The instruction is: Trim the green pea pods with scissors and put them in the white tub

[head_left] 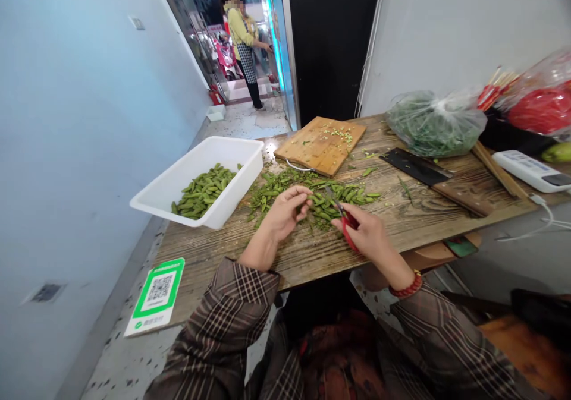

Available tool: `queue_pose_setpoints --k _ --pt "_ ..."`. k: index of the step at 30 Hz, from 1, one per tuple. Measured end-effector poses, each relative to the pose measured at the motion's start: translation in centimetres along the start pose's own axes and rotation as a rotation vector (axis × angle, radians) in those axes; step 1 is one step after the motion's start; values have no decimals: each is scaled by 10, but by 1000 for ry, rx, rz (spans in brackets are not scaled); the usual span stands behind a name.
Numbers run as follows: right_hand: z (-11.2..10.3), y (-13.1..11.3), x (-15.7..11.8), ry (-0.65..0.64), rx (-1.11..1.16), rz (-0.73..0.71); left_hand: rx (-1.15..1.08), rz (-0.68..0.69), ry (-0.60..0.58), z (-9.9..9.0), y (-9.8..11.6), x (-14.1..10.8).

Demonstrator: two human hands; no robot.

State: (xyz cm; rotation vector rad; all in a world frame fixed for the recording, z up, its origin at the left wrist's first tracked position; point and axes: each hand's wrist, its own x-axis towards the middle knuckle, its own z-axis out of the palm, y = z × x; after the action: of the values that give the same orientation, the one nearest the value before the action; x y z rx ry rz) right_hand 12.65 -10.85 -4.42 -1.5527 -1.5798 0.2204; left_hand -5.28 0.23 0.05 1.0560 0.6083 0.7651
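Observation:
My right hand (368,233) is closed around a pair of red-handled scissors (350,227), its blades pointing up and leftward over the pile. Close by on the left, my left hand (285,214) pinches a green edamame pod (311,198) at its fingertips, near the scissor blades. Loose edamame pods (357,194) and trimmings lie spread on the wooden table (401,227) beyond both hands. To the left, a white plastic tub (234,195) holds a heap of pods (203,189).
Behind the pile lies a wooden cutting board (319,141) with green bits. On the right are a cleaver (414,165), a bag of greens (437,123) and a white power strip (530,170). A QR-code card (158,293) sits at the left edge. Someone in yellow (241,31) stands by the doorway.

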Motion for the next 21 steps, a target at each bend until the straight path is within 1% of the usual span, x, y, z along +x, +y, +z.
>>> queue_pose_setpoints --k 3,5,6,8,9,12,14,15,16,18,21 --pt "-6 2 -2 50 57 77 -92 43 74 -10 9 3" --pt "-10 3 -3 66 66 98 -74 71 121 -16 11 5" --pt "-11 3 -4 70 65 102 -26 82 142 -19 11 6" --pt "-12 5 -6 68 64 106 158 97 185 -24 8 8" --pt "-11 5 -7 61 66 106 300 105 205 -26 6 10" --pt "-10 7 -9 47 65 91 848 155 251 -30 -1 14" --pt "-9 7 -10 51 58 82 1185 169 241 -31 -5 16" --pt "-9 7 -10 53 58 83 1309 153 222 -31 -6 17" --pt "-9 7 -10 52 63 87 1405 130 201 -31 -8 17" --pt "-10 7 -10 46 76 101 1520 100 171 -30 -10 17" --pt "-10 6 -9 36 84 116 1557 114 160 -31 -12 17"
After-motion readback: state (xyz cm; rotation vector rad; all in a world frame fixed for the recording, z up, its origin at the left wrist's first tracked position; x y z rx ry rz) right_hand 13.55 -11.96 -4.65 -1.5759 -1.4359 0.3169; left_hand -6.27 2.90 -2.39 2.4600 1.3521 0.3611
